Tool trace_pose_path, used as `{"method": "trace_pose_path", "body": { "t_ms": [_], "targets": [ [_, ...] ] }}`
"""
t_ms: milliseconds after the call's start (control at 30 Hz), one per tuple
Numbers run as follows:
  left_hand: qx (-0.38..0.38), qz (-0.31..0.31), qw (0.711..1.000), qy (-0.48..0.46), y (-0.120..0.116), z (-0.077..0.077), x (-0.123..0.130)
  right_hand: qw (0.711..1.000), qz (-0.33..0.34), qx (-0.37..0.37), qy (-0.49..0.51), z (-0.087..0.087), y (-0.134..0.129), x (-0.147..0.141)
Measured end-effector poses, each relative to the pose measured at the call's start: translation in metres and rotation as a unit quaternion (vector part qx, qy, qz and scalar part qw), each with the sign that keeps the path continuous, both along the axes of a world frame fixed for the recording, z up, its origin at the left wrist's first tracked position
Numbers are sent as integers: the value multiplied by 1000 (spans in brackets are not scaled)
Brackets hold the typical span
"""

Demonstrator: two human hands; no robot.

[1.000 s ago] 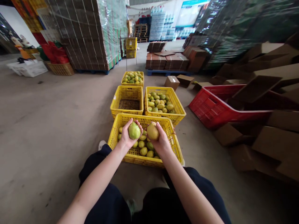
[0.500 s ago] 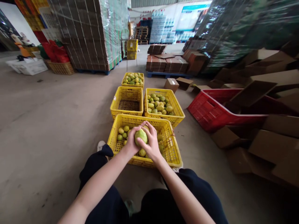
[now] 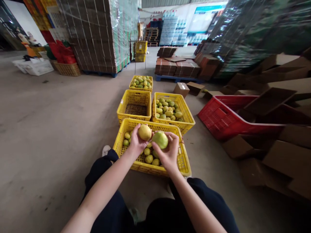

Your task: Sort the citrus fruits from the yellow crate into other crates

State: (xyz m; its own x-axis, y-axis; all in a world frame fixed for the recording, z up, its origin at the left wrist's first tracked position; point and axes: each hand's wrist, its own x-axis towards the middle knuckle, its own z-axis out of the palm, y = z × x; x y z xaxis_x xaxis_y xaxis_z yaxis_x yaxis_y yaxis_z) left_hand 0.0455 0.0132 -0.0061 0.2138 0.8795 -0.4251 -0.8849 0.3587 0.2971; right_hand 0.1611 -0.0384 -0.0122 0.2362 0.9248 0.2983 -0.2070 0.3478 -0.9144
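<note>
Left hand [image 3: 138,141]: yellow fruit [image 3: 144,132]; right [image 3: 169,149]: green [image 3: 160,139].

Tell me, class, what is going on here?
A person holds a yellow fruit in the left hand and a green one in the right hand. Both are over the nearest yellow crate, which has more fruit in it. Beyond it stand a crate with no fruit visible inside and two others holding fruit.
</note>
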Motion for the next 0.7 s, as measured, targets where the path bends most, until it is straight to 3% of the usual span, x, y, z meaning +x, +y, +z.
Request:
{"method": "trace_pose_path", "body": {
  "t_ms": [100,267,467,700],
  "targets": [
    [-13,17,1000,-20,1,5,-6,990,39,-83,108,4,11,7],
    [-14,25,1000,9,-1,5,-8,932,181,-174,261,4,20,12],
    [105,-28,986,128,-4,2,-4,903,240,-227,276,1,19,12],
    [174,-65,966,180,-12,9,-2,906,254,-195,276,4,21,14]
  ]
}}
